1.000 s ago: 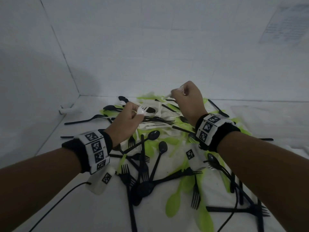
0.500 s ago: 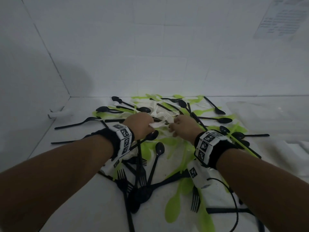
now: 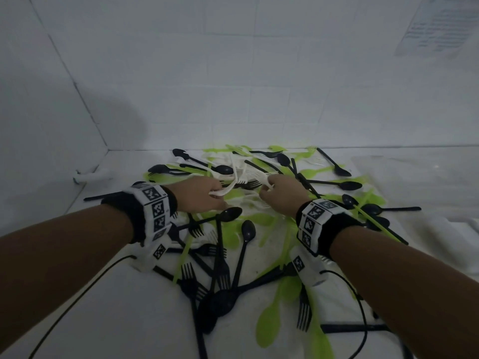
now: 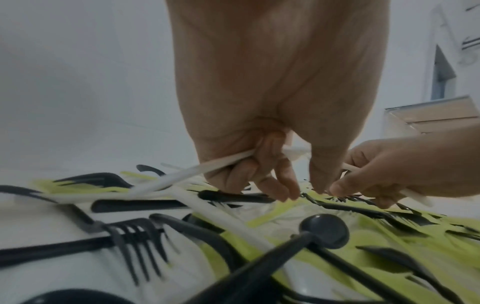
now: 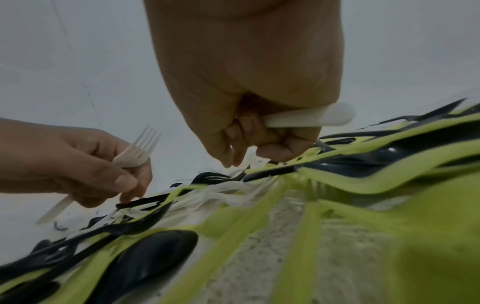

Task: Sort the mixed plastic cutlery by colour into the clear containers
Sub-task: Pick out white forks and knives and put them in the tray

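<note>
Barely begun: the left hand (image 3: 201,194) grips a white fork (image 5: 137,153), the right hand (image 3: 283,194) clutches white cutlery (image 5: 309,118) (type unclear), while the mixed pile (image 3: 233,244) covers the surface (image 3: 103,320).

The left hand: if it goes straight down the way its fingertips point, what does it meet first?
Probably a black fork lying in the pile just under the left hand; the depth is unclear.

We can read no text anywhere. The white printed paper sheet (image 3: 438,24) on the tiled wall carries lines too blurred to make out, and our black-and-white wristbands (image 3: 155,208) bear only square coded markers, not letters.
</note>
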`<control>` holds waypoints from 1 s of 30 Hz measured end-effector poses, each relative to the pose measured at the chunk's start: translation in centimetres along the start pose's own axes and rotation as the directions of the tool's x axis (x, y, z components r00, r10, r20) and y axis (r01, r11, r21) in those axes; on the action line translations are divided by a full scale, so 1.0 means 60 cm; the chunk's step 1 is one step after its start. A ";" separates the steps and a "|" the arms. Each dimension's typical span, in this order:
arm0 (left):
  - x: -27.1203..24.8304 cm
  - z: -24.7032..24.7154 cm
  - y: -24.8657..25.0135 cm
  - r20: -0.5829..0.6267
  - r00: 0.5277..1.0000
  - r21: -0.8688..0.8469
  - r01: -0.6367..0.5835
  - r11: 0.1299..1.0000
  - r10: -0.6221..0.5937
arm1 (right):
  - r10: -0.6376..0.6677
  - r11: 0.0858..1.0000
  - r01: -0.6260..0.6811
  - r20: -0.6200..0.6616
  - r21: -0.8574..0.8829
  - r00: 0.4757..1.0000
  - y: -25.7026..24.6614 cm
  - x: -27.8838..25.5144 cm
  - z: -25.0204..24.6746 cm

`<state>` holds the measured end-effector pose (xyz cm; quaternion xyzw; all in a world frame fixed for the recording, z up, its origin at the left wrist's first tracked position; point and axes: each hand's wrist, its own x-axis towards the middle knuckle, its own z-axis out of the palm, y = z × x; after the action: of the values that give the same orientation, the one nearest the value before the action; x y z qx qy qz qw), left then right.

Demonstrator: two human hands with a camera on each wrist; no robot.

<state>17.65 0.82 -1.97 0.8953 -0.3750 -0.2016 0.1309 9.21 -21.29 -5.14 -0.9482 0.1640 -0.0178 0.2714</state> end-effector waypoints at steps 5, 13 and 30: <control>0.006 0.008 -0.012 -0.164 0.986 0.064 0.001 0.998 0.010 | 0.079 0.993 -0.081 0.034 0.089 0.996 -0.013 0.009 0.012; 0.087 0.062 0.061 -0.226 0.957 0.346 -0.094 0.933 0.180 | 0.239 0.914 -0.217 -0.022 0.342 0.971 0.017 -0.003 0.007; 0.026 -0.010 0.064 -0.214 0.931 -0.707 0.060 0.705 -0.294 | 0.004 0.989 0.004 -0.054 0.146 0.999 -0.004 -0.009 0.004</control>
<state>16.52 -2.89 -0.39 0.8341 -0.1583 -0.1946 0.4913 8.82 -20.79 -5.17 -0.9249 0.1698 -0.0555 0.3355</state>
